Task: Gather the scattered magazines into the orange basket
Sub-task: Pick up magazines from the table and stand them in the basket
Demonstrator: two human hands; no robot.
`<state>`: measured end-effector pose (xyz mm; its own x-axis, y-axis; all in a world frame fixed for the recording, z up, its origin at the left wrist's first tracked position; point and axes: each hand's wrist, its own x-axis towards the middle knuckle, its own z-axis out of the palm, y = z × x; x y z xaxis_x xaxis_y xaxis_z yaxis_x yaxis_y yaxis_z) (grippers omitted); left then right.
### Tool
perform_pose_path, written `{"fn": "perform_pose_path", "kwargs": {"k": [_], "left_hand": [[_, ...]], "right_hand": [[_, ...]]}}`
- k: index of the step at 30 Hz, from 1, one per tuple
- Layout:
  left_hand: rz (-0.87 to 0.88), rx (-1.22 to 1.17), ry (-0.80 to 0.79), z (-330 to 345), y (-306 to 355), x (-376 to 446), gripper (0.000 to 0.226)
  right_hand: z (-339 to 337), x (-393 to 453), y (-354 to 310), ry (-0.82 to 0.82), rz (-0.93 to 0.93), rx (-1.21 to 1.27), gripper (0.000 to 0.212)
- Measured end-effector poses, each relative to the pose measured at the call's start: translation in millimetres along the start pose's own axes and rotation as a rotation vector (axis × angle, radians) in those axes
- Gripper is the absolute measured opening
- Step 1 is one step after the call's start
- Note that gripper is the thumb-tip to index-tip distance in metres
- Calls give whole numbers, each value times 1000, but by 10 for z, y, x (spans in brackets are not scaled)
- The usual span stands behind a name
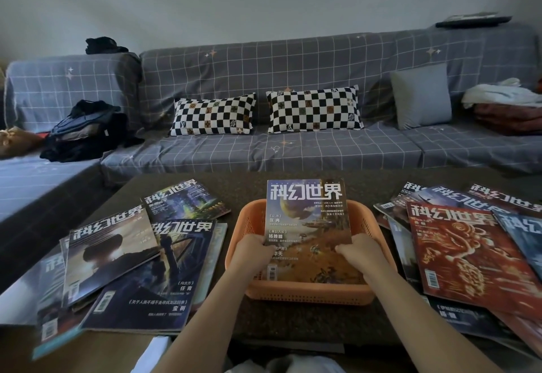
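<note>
Lowering one magazine (308,226) into the orange basket (308,293), mid-counter (252,323) near the front edge. Left hand (252,251) and right hand (359,251) each pinch a side edge, fingers curled round it, which keeps it square to the basket. Near end is down inside, far end props over the back rim; looks too long to lie flat, hard to tell. Loose piles remain at the left edge (126,258) and right edge (466,243).

We see two bare forearms with no sleeves, watch or rings on them, ending in the left hand (252,251) and the right hand (360,251). At the bottom edge, our lap shows light, whitish cloth (293,365), blurred and partly cut off.
</note>
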<state>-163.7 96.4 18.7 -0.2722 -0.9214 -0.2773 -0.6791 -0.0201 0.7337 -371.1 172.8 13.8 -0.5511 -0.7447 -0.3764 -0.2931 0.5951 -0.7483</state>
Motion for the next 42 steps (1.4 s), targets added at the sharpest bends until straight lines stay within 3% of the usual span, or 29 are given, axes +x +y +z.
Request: {"fn": "perform_pose_path", "kwargs": {"k": [3, 6, 9, 15, 21, 26, 36, 39, 42], "left_hand": [[9, -17, -3, 10, 9, -28, 13], [93, -34, 105, 31, 17, -93, 18], [175, -112, 232, -22, 1, -213, 42], [254, -200, 419, -404, -217, -464, 38], [173, -249, 536, -876, -734, -545, 28], [71, -230, 638, -1235, -1209, -522, 25], [-318, 120, 744, -1661, -2155, -112, 36], [-404, 133, 716, -1738, -2366, -20, 37], [-376, 125, 804, -1793, -2442, 24, 33]], "right_hand": [[5, -59, -42, -8, -20, 27, 20], [40, -150, -87, 126, -181, 37, 28], [118, -348, -196, 200, -326, 37, 36], [596, -704, -581, 69, -571, 112, 34], [1326, -938, -948, -142, -704, 200, 23], [1942, -939, -1208, -315, -718, 164, 25], [2924, -487, -1430, -481, -538, 108, 37], [3079, -399, -1501, -483, -510, 107, 41], [3190, -356, -1572, -431, -524, 95, 41]]}}
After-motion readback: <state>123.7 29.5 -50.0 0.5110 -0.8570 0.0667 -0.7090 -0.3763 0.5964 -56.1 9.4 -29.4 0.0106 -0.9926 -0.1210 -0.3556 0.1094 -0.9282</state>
